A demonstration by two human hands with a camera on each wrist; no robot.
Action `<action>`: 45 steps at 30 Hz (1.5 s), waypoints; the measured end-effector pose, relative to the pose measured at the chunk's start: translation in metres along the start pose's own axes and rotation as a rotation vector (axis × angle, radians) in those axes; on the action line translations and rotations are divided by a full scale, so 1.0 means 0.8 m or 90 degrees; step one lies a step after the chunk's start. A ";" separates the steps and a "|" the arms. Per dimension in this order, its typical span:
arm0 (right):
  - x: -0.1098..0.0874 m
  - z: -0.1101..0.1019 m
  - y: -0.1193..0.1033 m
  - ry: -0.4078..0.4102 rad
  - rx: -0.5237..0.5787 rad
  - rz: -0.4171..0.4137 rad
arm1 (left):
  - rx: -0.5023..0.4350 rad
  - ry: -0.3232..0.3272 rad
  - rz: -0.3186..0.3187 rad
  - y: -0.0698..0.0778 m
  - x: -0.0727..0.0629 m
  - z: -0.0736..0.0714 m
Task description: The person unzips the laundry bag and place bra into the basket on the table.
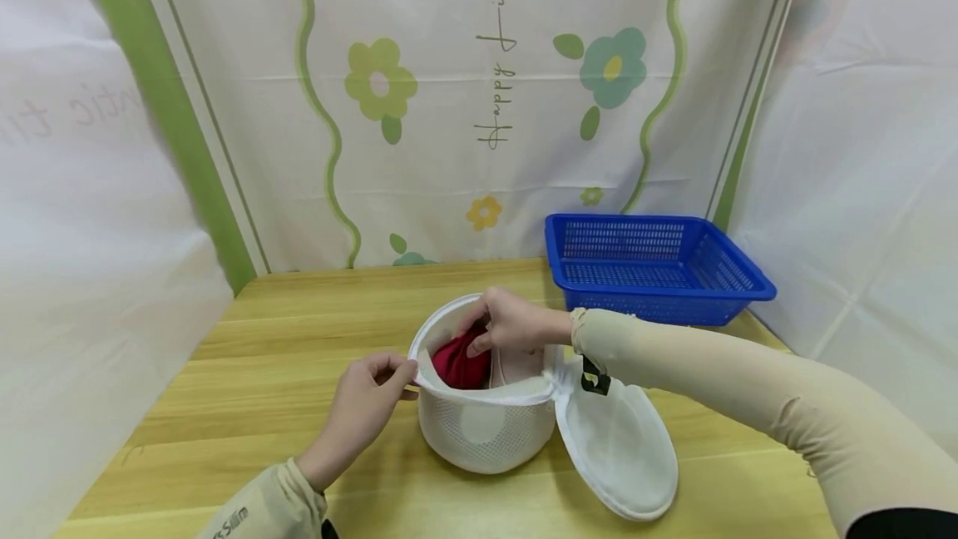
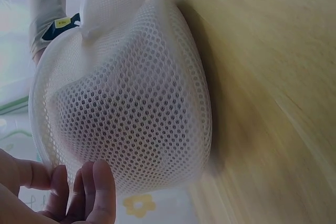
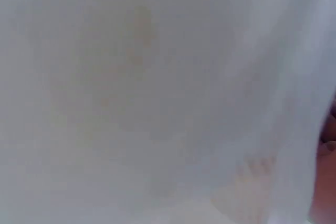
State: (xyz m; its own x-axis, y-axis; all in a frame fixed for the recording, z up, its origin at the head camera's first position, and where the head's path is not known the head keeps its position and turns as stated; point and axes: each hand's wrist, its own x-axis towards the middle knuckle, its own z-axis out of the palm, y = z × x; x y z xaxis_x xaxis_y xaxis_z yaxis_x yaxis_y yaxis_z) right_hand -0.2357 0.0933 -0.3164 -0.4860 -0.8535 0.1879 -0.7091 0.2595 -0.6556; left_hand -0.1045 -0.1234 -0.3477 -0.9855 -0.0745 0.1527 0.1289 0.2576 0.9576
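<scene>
A white mesh laundry bag [image 1: 486,431] stands upright on the table, its round lid [image 1: 621,447] unzipped and hanging to the right. Inside lie a red cloth item [image 1: 462,363] and a pale pink one [image 1: 518,364]. My left hand [image 1: 364,400] pinches the bag's rim on its left side; the left wrist view shows this hand [image 2: 73,190] beside the mesh wall. Reaching in over the far right rim, my right hand [image 1: 512,324] holds the red cloth between thumb and fingers. Blurred pale fabric [image 3: 157,98] fills most of the right wrist view.
At the back right of the wooden table [image 1: 299,314] sits a blue plastic basket [image 1: 659,294], behind my right forearm. A white printed curtain [image 1: 434,173] hangs along the back, with more white sheeting on both sides.
</scene>
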 end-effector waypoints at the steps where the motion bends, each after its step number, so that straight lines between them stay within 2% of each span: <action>1: 0.000 -0.003 -0.001 0.003 0.002 -0.002 | 0.001 0.001 0.000 0.000 0.000 0.000; 8: -0.001 -0.023 -0.006 0.019 -0.030 -0.024 | 0.012 0.005 0.005 0.002 -0.001 -0.002; 16: 0.001 -0.036 -0.008 0.014 -0.048 -0.038 | 0.009 0.005 0.011 0.002 -0.003 -0.002; 21: -0.003 -0.047 -0.012 0.034 -0.007 -0.030 | 0.013 0.010 0.015 -0.001 -0.003 -0.003; 32: -0.013 -0.058 -0.012 0.054 0.116 0.049 | 0.001 0.027 -0.003 -0.002 -0.004 -0.003; 38: -0.020 -0.061 -0.006 0.084 0.159 0.084 | 0.032 0.033 -0.016 -0.002 -0.003 -0.004; 45: -0.029 -0.068 -0.002 0.096 0.208 0.097 | 0.043 0.021 -0.028 -0.002 -0.001 -0.007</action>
State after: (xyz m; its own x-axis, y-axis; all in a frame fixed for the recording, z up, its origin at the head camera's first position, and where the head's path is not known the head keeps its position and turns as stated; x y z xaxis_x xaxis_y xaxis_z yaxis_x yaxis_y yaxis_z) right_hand -0.2512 0.1374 -0.2796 -0.6602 -0.7340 0.1591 -0.4343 0.2002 -0.8783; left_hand -0.1033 -0.1288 -0.3485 -0.9857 -0.1189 0.1197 0.0765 0.3174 0.9452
